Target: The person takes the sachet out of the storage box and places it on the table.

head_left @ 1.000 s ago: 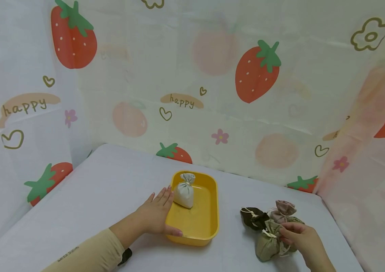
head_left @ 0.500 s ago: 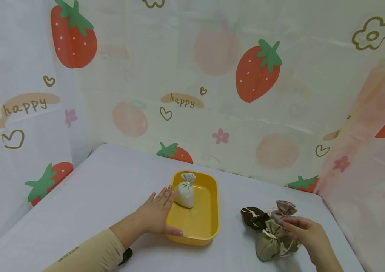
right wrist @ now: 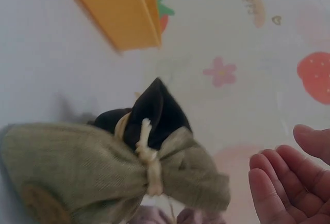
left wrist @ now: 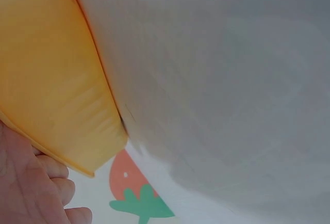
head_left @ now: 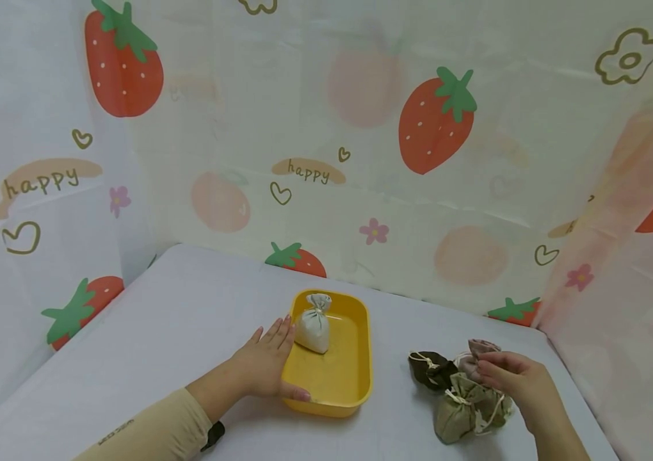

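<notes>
In the head view my left hand point(head_left: 263, 368) rests with straight fingers along the left rim of a yellow tray point(head_left: 340, 381), thumb over its near corner. A white drawstring pouch point(head_left: 314, 331) stands inside the tray. To the right, my right hand point(head_left: 522, 381) is at the mauve pouch point(head_left: 469, 366), partly covering its top. The right wrist view shows the right fingers and thumb point(right wrist: 310, 142) apart, with nothing between them. Close by sit a dark pouch point(head_left: 430, 370), an olive-green pouch point(head_left: 453, 419) and another greenish pouch point(head_left: 496, 410), partly hidden.
A white cloth covers the table point(head_left: 200, 307). Strawberry-printed curtains point(head_left: 234, 128) close off the back and both sides. A small black object point(head_left: 214, 435) shows beside the left sleeve point(head_left: 153, 429).
My right hand has moved from the neck of the olive-green pouch, slightly right and away from me, to the top of the mauve pouch. The left hand and tray have stayed put.
</notes>
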`<state>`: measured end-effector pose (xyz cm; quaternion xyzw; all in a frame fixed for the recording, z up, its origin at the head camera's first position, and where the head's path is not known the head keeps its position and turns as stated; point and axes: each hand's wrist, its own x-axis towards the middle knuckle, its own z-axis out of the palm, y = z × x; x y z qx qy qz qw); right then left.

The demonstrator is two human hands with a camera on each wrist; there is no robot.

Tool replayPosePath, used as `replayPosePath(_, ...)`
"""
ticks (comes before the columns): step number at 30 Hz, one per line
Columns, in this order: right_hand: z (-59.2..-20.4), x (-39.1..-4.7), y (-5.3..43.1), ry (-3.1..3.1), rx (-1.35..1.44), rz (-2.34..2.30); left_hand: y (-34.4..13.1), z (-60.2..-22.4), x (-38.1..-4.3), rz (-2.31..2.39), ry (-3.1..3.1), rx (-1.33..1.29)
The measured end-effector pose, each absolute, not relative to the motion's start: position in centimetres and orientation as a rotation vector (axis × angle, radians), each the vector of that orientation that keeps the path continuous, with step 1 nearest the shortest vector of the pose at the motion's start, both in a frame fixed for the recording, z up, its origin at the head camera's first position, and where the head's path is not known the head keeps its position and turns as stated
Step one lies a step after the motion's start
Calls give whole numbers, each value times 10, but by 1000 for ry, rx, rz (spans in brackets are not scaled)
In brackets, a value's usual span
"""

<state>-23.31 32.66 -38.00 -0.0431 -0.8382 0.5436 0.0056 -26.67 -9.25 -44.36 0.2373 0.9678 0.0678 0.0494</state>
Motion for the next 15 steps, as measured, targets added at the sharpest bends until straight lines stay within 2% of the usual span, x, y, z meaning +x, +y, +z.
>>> replayPosePath(15,-369,-268,267,-2664,80,1666,-92,-447,-269,204,2951,721)
